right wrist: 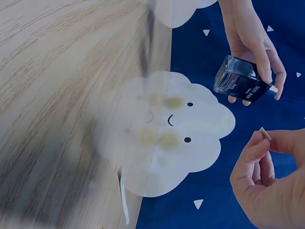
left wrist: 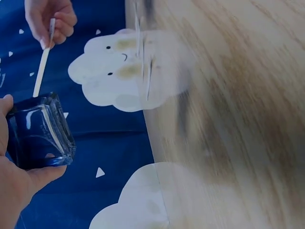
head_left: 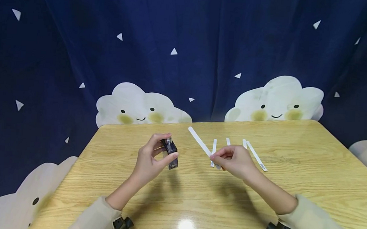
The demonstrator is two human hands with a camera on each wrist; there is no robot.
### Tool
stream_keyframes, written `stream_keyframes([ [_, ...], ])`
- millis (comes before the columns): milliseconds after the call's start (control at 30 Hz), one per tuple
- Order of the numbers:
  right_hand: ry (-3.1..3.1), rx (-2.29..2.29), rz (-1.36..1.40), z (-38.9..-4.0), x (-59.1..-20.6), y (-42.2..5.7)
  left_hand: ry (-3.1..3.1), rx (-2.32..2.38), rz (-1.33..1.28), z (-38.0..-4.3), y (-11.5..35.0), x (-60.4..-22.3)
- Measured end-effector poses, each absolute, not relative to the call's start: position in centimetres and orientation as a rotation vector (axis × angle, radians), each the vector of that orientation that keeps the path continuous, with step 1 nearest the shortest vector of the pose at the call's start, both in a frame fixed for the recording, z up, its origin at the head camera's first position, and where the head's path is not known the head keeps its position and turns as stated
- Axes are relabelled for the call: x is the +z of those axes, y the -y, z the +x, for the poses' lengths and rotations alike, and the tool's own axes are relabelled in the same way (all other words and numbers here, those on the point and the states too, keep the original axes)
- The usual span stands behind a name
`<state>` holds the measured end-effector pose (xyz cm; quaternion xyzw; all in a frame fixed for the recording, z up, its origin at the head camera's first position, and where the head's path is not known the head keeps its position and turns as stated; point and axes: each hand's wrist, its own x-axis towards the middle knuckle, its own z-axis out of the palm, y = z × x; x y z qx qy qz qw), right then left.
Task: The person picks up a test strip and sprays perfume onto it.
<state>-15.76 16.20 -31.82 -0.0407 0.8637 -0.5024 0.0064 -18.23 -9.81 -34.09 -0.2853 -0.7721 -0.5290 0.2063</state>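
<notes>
Above the table my left hand grips a dark glass perfume bottle, one finger on top at its spray nozzle and the thumb low on its side. The bottle is tilted, and white lettering shows on it in the right wrist view. My right hand pinches one end of a white paper test strip between thumb and fingers. The strip's long free end points up and left, toward the bottle. In the left wrist view it overlaps the bottle's edge.
Several more white test strips lie on the wooden table around and behind my right hand, one of them slanting to its right. A dark blue curtain with clouds and triangles hangs behind the table's far edge.
</notes>
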Motion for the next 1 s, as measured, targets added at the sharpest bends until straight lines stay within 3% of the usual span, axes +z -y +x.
stream_keyframes([
  [1000,-2.698,-1.619,-0.230,-15.04,-31.28,-16.35,2.212,-1.514,-0.605,-18.25,10.22,-33.94],
])
